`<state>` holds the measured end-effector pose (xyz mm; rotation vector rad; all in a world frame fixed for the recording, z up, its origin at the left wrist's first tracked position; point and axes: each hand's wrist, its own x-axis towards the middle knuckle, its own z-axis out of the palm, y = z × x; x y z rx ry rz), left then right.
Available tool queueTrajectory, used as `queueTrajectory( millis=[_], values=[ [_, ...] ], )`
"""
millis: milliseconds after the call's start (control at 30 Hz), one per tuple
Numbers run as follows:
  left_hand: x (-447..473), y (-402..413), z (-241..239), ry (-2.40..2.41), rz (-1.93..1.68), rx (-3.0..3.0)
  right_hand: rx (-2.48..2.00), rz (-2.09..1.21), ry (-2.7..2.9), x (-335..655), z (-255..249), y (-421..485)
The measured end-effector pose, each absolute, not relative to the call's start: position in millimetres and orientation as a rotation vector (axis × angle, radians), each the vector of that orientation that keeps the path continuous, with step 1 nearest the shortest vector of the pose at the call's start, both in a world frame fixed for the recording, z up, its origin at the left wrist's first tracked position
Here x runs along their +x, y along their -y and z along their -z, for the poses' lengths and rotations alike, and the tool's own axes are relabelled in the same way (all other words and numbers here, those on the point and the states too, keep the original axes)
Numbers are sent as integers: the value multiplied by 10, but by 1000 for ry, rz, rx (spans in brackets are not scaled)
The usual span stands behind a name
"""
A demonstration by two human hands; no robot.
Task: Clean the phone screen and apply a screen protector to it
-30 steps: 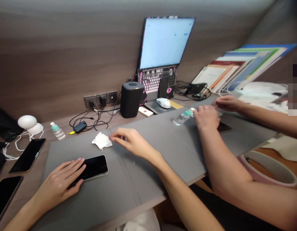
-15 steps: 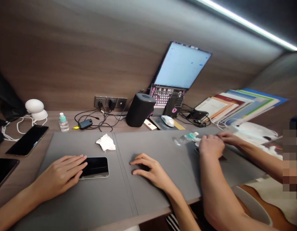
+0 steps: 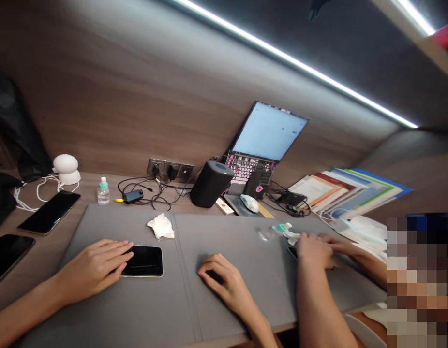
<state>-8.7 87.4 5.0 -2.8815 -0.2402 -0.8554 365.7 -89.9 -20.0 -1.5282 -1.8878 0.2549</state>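
Note:
My left hand [image 3: 98, 263] lies flat with its fingers stretched over the left end of a smartphone [image 3: 146, 261]. The phone rests face up on the grey desk mat [image 3: 137, 314], its black screen dark and its frame pale. On the mat farther right, my right hand [image 3: 224, 280] rests on its side, with curled fingers and the thumb tip meeting the index tip. Nothing shows between them. A crumpled white tissue [image 3: 161, 226] sits on the mat beyond the phone.
At right, another person's hands [image 3: 314, 249] work over a dark phone, beside a lying spray bottle [image 3: 269, 233]. Behind stand a small bottle [image 3: 103, 191], tangled cables, a black speaker [image 3: 211, 184], a laptop [image 3: 269, 130] and a mouse [image 3: 249, 203]. Two phones [image 3: 50, 212] lie at left.
The view has tilted up, showing more of the shelf light. My right thumb and fingers have drawn together from a wider gap. My left hand stays on the phone.

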Motion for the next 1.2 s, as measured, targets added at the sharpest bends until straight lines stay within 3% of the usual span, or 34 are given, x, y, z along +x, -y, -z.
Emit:
queueTrajectory(
  millis=[433, 933, 1200],
  values=[
    [-77, -856, -51, 274, 898, -2947, -1534, 48, 2092, 3191, -3, 548],
    [-44, -830, -51, 238, 894, -2904, -1444, -125, 2105, 3044, -11, 505],
    [-26, -796, -84, 262, 889, -2927, -1392, -58, 2242, 2953, -21, 405]
  ],
)
